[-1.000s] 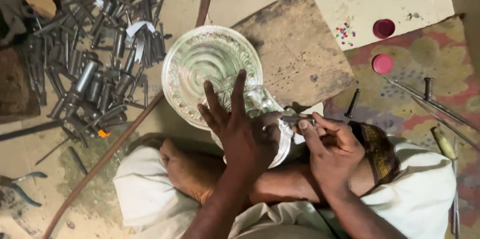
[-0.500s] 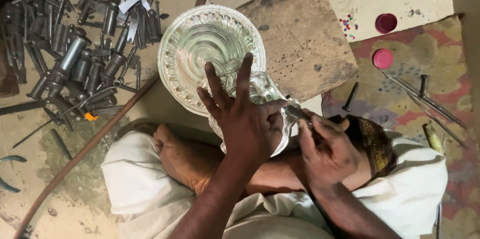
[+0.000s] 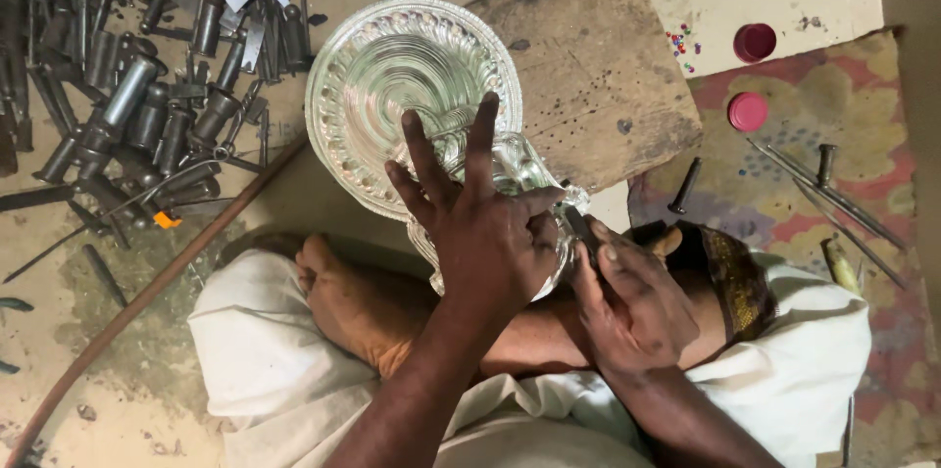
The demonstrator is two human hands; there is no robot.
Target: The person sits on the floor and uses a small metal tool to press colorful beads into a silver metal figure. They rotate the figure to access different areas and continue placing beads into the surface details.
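Left hand (image 3: 485, 233) grip: palm pressed flat on the stem of the silver pedestal dish (image 3: 412, 96), fingers spread wide, three of them fanned up over the dish's underside. Right hand (image 3: 632, 296) grip: fingers pinched together around a small dark tool (image 3: 578, 226) whose tip meets the dish's lower flared part just right of the left hand.

Dish: bright embossed metal, round, concentric ribs with a beaded scalloped rim. It lies tilted across the person's crossed legs, its rim overlapping the near corner of a worn wooden block (image 3: 588, 76).

Relative to the dish:
- upper left: heap of dull grey steel punches (image 3: 147, 86), cylindrical, on the floor
- left and below: long thin brown rod (image 3: 167, 282) running diagonally
- below: bare foot (image 3: 343, 296) and white cloth (image 3: 265, 360) wrapped on the legs
- right: patterned mat (image 3: 833, 105), faded red and yellow, with loose nails and thin rods
- upper right: two small red round caps (image 3: 753, 76), one on the pale floor, one on the mat

Versus half a second ago: the hands hold the same posture on the dish, the left fingers splayed as before, the right hand pinched at the same spot. Framing shifted slightly, with more of the punch heap showing; nothing on the floor moved.
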